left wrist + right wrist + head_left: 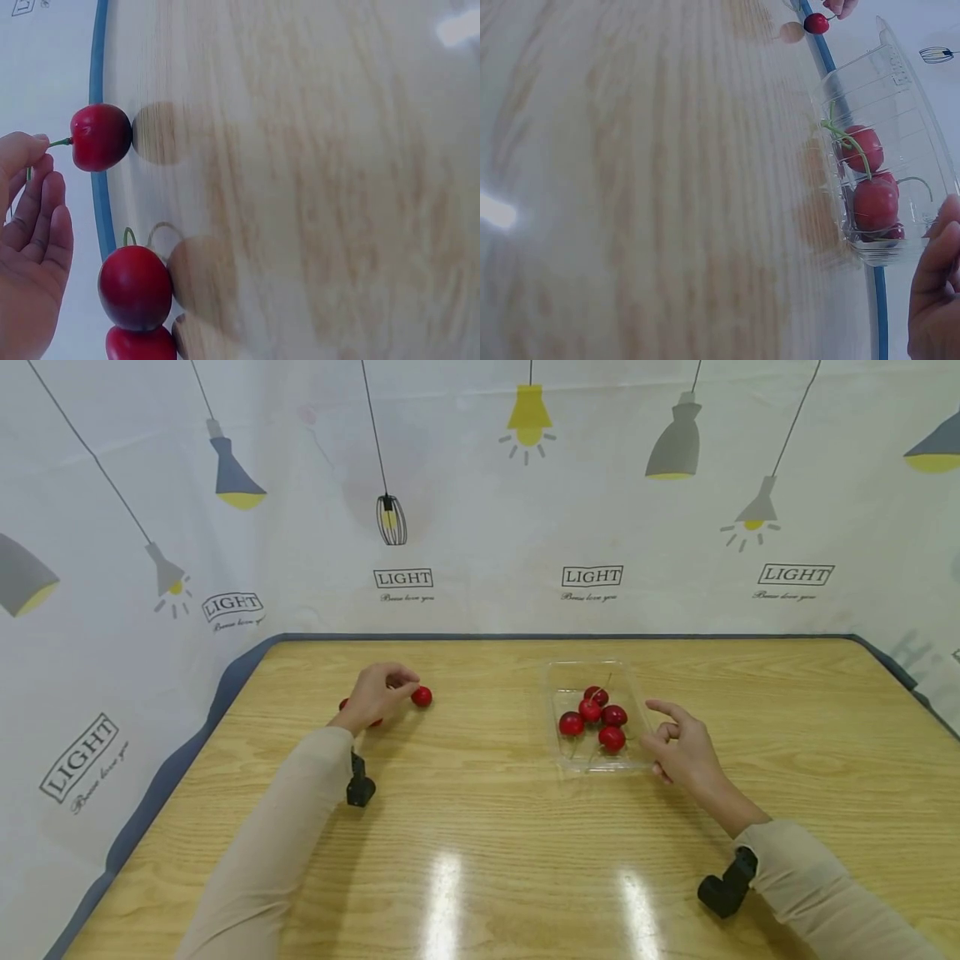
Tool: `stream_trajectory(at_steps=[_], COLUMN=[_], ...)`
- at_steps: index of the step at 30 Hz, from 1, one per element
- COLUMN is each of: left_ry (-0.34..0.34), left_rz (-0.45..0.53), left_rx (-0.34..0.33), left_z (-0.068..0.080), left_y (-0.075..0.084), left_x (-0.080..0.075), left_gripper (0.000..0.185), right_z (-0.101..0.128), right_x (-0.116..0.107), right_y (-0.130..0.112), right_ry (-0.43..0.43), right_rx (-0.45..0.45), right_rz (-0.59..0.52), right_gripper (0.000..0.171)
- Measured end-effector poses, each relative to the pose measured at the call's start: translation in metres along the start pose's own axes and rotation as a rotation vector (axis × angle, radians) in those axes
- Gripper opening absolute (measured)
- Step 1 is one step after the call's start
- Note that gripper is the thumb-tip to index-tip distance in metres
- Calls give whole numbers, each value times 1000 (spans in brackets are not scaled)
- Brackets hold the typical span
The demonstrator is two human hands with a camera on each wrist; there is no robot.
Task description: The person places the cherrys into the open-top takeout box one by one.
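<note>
My left hand [401,687] pinches the green stem of a red cherry [422,697] lying on the wooden table [480,827], left of centre. In the left wrist view the fingertips [30,148] hold that stem, with the cherry [100,137] just beyond them. Two more cherries [135,287] lie beside the palm. A clear plastic tray [592,762] right of centre holds several cherries [590,710]. My right hand [663,727] lies at the tray's right edge with its index finger out, holding nothing. The right wrist view shows its fingers [937,285] beside the tray wall [900,90].
The table is edged in blue [225,685] and enclosed by a white curtain printed with lamps [480,527]. Bare wood stretches between the hands and toward the near edge. Black wrist cameras [360,787] sit on both sleeves.
</note>
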State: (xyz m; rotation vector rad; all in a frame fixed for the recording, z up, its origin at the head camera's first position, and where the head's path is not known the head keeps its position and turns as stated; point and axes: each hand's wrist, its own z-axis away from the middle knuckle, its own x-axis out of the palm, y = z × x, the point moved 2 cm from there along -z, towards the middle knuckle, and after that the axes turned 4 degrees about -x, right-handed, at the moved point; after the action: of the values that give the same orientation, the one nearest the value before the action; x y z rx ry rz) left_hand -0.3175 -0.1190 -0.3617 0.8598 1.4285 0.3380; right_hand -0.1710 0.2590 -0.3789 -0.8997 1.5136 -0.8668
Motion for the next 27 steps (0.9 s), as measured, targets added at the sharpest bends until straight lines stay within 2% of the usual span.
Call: stream_trajectory(at_steps=[13, 27], left_ry=[7, -1], left_rz=[22, 68], left_rx=[-12, 90], left_z=[0, 5], left_y=[3, 22], left_x=[-1, 7], left_gripper=[17, 15], right_z=[0, 0], right_x=[0, 0], right_y=[-1, 0], right_ry=[-2, 1], right_rx=[3, -2], right_rz=[-5, 0], right_gripper=[53, 53])
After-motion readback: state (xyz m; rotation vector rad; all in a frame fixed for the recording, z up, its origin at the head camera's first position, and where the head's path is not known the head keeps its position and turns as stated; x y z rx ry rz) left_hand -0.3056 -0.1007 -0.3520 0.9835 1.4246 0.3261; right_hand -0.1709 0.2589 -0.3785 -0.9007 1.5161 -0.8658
